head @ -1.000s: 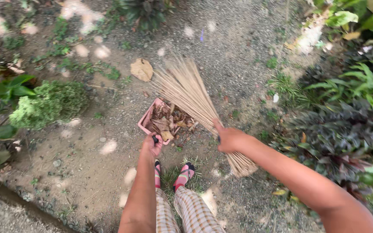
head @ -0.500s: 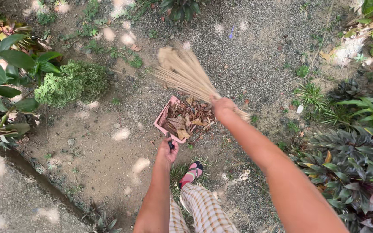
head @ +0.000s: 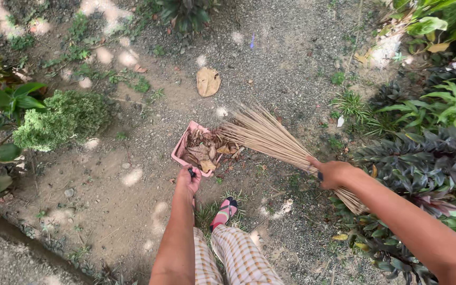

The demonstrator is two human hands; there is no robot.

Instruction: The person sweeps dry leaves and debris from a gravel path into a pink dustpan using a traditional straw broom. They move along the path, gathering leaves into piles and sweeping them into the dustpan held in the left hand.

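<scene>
My left hand point(head: 188, 180) grips the dark handle of a pink dustpan point(head: 182, 149) that rests on the gravel, filled with dry brown leaves point(head: 207, 150). My right hand point(head: 332, 173) is closed around a bundle of thin straw sticks, a stick broom point(head: 270, 138). Its splayed tips lie against the leaves at the dustpan's right edge. A large dry leaf point(head: 208, 81) lies loose on the ground beyond the dustpan.
My foot in a pink sandal point(head: 225, 211) and checked trousers point(head: 238, 258) are below the dustpan. A bushy green plant point(head: 59, 119) stands at left. Dark and green leafy plants point(head: 428, 142) crowd the right side. A concrete edge point(head: 6, 232) runs at lower left.
The broom has swung down and to the right, so its tips now lie lower against the dustpan. My right hand has moved right. The view has shifted and the large loose leaf shows again.
</scene>
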